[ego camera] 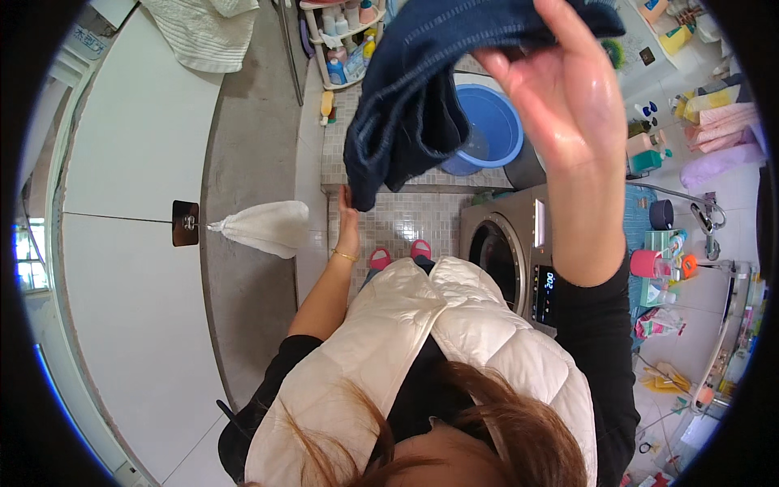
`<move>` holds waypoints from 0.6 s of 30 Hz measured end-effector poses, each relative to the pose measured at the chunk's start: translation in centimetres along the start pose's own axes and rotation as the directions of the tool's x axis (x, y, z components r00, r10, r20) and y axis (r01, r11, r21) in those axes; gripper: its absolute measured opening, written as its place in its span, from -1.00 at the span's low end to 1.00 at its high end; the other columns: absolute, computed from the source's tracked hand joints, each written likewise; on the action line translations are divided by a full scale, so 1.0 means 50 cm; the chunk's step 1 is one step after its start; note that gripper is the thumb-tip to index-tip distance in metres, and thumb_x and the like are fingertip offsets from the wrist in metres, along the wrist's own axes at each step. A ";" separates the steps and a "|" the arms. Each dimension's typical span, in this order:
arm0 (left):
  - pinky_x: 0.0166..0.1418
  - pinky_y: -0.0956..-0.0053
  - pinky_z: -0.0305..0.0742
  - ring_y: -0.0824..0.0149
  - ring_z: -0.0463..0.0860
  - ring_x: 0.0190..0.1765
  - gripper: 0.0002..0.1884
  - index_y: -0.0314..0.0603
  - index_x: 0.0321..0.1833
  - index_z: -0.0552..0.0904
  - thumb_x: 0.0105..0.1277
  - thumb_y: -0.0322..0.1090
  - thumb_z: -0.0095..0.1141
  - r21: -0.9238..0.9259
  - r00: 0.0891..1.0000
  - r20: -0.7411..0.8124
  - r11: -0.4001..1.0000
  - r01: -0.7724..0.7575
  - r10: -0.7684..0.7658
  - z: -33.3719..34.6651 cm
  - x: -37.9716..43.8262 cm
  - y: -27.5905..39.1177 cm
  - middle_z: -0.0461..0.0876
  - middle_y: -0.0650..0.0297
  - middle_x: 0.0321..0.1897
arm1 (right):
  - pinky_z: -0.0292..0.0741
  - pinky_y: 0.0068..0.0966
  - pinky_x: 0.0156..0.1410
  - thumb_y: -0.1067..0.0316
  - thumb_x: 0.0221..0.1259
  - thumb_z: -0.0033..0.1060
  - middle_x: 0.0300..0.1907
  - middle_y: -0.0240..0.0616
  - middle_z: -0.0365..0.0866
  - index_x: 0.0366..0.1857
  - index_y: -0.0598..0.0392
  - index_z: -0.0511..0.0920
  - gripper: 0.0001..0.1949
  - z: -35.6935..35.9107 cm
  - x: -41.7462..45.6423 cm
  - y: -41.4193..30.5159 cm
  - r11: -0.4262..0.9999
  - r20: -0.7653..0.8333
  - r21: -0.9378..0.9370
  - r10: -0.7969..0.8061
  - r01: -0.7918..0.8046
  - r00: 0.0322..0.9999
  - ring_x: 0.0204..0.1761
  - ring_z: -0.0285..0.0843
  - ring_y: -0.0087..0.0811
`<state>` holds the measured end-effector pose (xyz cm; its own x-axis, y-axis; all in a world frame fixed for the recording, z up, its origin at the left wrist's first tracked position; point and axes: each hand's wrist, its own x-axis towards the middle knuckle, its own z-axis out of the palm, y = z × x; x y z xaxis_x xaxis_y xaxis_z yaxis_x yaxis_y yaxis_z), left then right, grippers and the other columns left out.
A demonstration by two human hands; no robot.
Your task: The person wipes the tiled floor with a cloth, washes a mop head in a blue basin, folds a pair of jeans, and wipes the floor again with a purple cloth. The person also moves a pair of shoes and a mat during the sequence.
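Note:
A dark blue denim garment [408, 85] with stitched seams hangs bunched and folded across the upper middle. My right hand [563, 91] is raised at its upper right, palm towards the camera and skin wet-looking, with the cloth lying behind the fingers; how firmly they grip it is hidden. Lower down, my left hand [348, 222] touches the garment's bottom end, its fingers partly behind the cloth. A blue plastic basin [499, 131] with some water in it stands on the tiled ledge beyond, partly covered by the denim.
A front-loading washing machine [496, 243] with a lit display stands to the right. White cloth [268, 228] hangs from a wall hook at left. A bottle rack [347, 49] is at the top. Toiletries and a tap [709, 228] line the right wall.

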<state>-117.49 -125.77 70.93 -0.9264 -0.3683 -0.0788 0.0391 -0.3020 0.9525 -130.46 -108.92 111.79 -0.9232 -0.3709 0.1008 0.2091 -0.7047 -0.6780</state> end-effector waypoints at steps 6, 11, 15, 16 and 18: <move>0.43 0.37 -0.05 0.07 0.04 0.43 0.00 -0.28 0.42 -0.02 0.03 -0.05 0.33 0.648 0.941 -0.104 0.739 -0.181 0.322 -0.074 0.122 0.013 0.05 -0.05 0.39 | 0.40 -0.37 0.15 0.25 0.33 -0.01 -0.17 -0.20 0.47 0.02 0.26 0.34 -0.68 0.088 0.006 -0.007 0.999 0.045 0.021 0.032 -0.033 0.998 -0.07 0.44 -0.34; 0.25 0.39 0.23 0.10 0.43 0.18 -0.32 -0.42 0.20 0.39 0.11 -0.09 0.28 0.346 0.987 -0.153 0.938 0.013 0.043 -0.092 0.239 0.003 0.47 0.00 0.13 | 0.40 -0.35 0.16 0.27 0.33 -0.03 -0.16 -0.18 0.46 0.00 0.27 0.34 -0.69 0.137 -0.007 0.007 0.998 0.077 0.037 0.040 -0.043 0.996 -0.08 0.44 -0.33; 0.27 0.33 0.26 0.16 0.47 0.13 -0.51 -0.30 0.10 0.50 0.20 -0.09 0.10 -0.544 0.978 -0.208 0.832 -0.107 -0.010 -0.025 0.235 -0.039 0.53 0.13 0.06 | 0.39 -0.34 0.17 0.27 0.33 -0.04 -0.16 -0.17 0.45 -0.02 0.27 0.34 -0.70 0.203 -0.016 0.034 0.995 0.117 0.052 0.080 -0.087 0.990 -0.08 0.44 -0.32; 0.30 0.26 0.22 0.15 0.43 0.17 -0.47 -0.25 0.14 0.46 0.22 -0.03 0.05 -0.702 0.987 -0.130 0.712 -0.022 -0.097 0.026 0.227 -0.017 0.49 0.15 0.11 | 0.39 -0.33 0.17 0.28 0.33 -0.04 -0.16 -0.17 0.45 -0.02 0.27 0.34 -0.71 0.203 -0.010 0.042 0.996 0.104 0.036 0.077 -0.081 0.992 -0.08 0.44 -0.31; 0.36 0.13 0.13 0.13 0.36 0.25 -0.40 -0.14 0.23 0.40 0.24 0.09 -0.04 -0.909 0.973 0.058 0.391 0.144 -0.224 0.103 0.201 0.054 0.40 0.18 0.22 | 0.39 -0.33 0.17 0.28 0.34 -0.05 -0.16 -0.16 0.44 -0.03 0.27 0.34 -0.71 0.206 0.000 0.044 0.998 0.087 0.016 0.061 -0.062 0.994 -0.08 0.44 -0.31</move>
<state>-128.62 -125.74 74.23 -0.9316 -0.2402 -0.2727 0.2228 -0.9704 0.0935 -126.66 -116.71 117.80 -0.8771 -0.4643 0.1228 0.2714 -0.6901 -0.6709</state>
